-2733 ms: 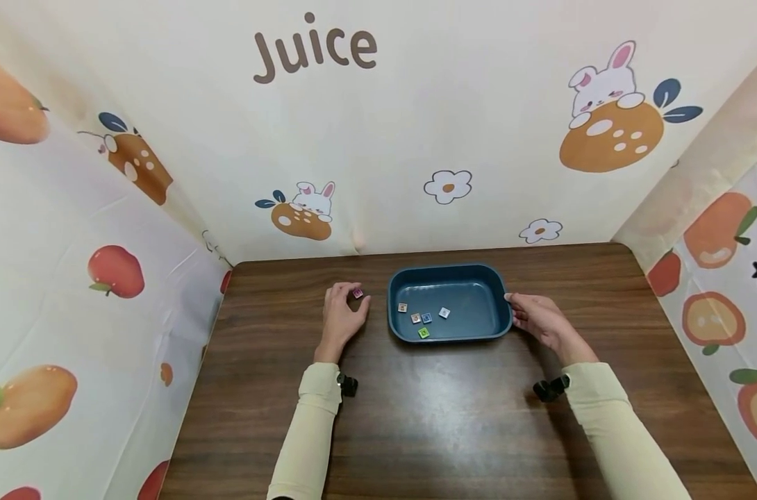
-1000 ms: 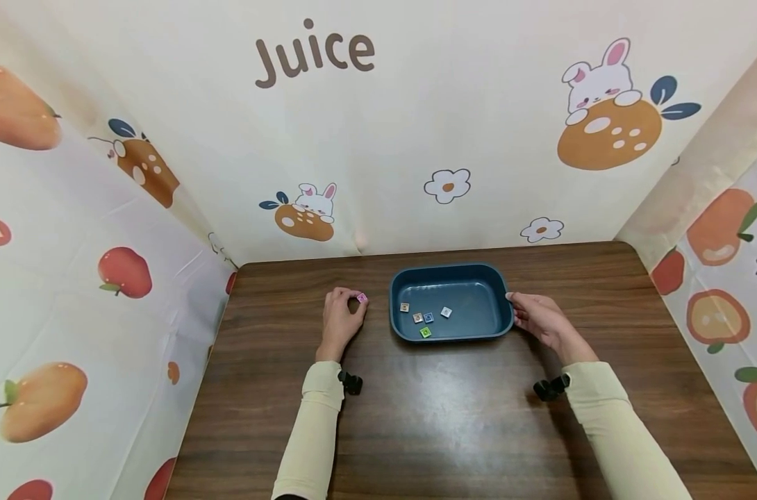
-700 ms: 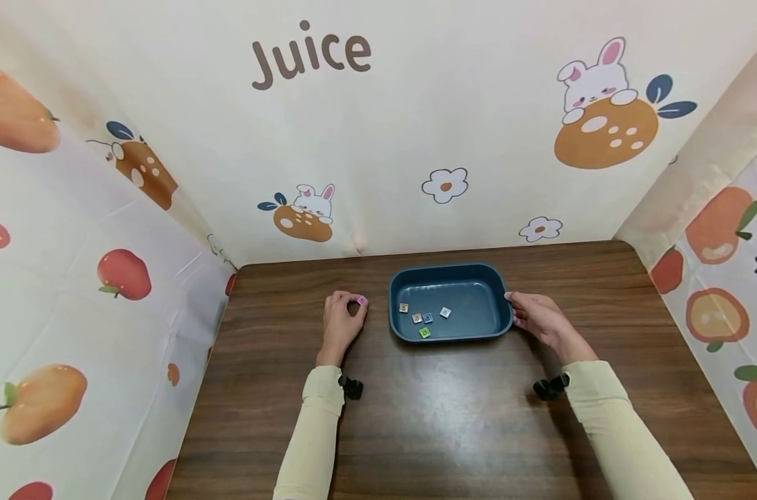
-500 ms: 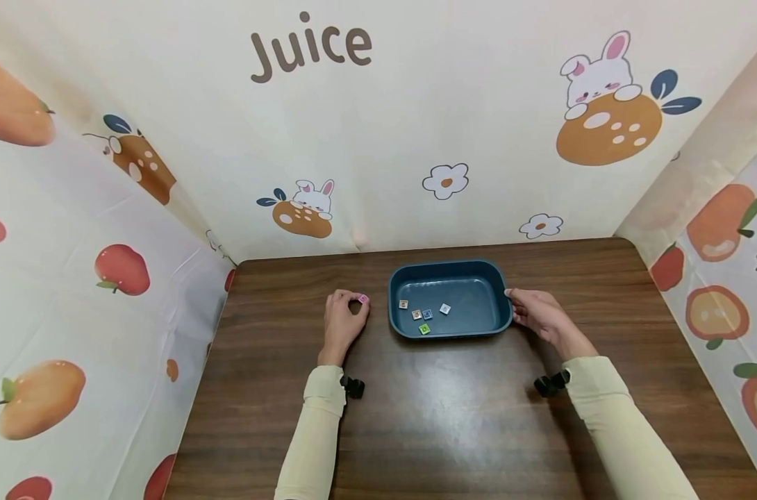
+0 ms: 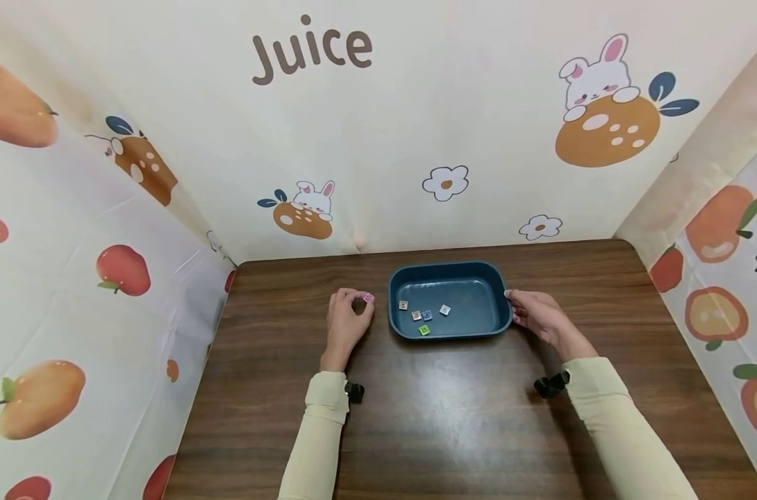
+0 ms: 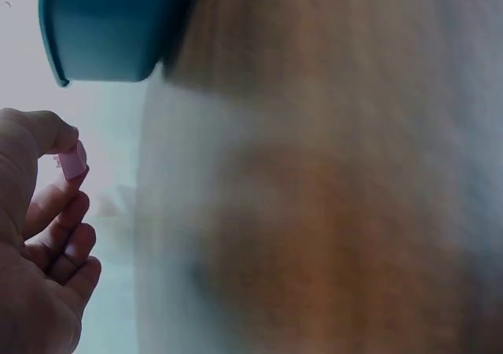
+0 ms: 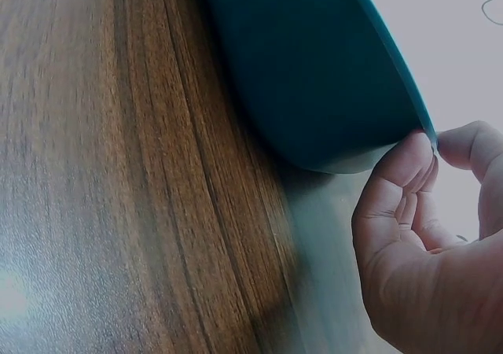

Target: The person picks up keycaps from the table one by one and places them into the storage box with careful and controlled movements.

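Between thumb and index finger my left hand [image 5: 344,325] pinches a small pink block [image 5: 368,297], just left of the tray. In the left wrist view the pink block [image 6: 72,161] shows from the side, with small studs on one face. The other fingers are loosely curled below it. My right hand [image 5: 546,323] pinches the right rim of a dark blue-green tray [image 5: 450,337]; the right wrist view shows thumb and fingers on either side of the rim. Inside the tray's left half lie a green block [image 5: 424,330], a blue block [image 5: 427,315], a white block [image 5: 444,310] and two tan blocks [image 5: 417,315].
The tray stands on a dark wood table [image 5: 441,430] near its back edge. A cream cloth with fruit and rabbit prints [image 5: 378,125] rises behind the table and along both sides. Each wrist carries a black camera [image 5: 355,392].
My left hand has closed on the pink block, lifted it and moved slightly right toward the tray. My right hand and the tray have stayed in place.
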`<state>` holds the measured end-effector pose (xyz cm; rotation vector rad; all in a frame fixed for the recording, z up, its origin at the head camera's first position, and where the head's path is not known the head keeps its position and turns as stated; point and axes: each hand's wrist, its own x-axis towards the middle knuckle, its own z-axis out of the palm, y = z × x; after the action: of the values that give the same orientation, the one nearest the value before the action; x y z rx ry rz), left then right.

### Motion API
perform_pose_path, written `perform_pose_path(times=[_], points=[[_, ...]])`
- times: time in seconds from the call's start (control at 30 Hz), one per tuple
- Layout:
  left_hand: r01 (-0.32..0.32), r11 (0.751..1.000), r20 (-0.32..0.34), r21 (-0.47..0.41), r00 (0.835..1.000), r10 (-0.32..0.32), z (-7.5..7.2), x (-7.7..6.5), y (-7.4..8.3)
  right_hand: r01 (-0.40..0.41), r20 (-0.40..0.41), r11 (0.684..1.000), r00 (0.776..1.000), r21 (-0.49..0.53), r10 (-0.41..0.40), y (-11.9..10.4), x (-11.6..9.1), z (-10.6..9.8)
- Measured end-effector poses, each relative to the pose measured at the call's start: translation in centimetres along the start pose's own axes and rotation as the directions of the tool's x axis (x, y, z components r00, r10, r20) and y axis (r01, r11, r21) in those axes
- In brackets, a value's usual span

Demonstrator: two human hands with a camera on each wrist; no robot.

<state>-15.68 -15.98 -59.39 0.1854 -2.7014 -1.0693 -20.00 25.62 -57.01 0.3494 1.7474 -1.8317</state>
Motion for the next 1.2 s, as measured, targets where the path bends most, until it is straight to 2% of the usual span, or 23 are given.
perform_pose_path(times=[0.43, 0.7, 0.93, 1.2], points=[[-0.072, 0.996, -0.032, -0.054, 0.997, 0.070, -1.3, 0.1, 2.5, 0.007, -0.003, 1.000, 1.000, 0.012, -0.006, 0.2, -0.5, -0.3], [-0.128, 0.991, -0.042, -0.033, 0.991, 0.127, -1.8, 0.2, 3.3, -0.008, -0.001, 1.000, 1.000, 0.029, 0.008, 0.1, -0.1, 0.0], [-0.172, 0.984, -0.012, -0.043, 0.985, 0.172, -1.5, 0.1, 4.1, -0.015, -0.009, 0.999, 1.000, 0.045, 0.015, 0.0, -0.2, 0.1], [-0.189, 0.982, 0.011, -0.023, 0.982, 0.189, -0.8, -0.1, 4.7, -0.014, 0.000, 0.999, 1.000, 0.045, 0.014, 0.1, -0.1, 0.0]])
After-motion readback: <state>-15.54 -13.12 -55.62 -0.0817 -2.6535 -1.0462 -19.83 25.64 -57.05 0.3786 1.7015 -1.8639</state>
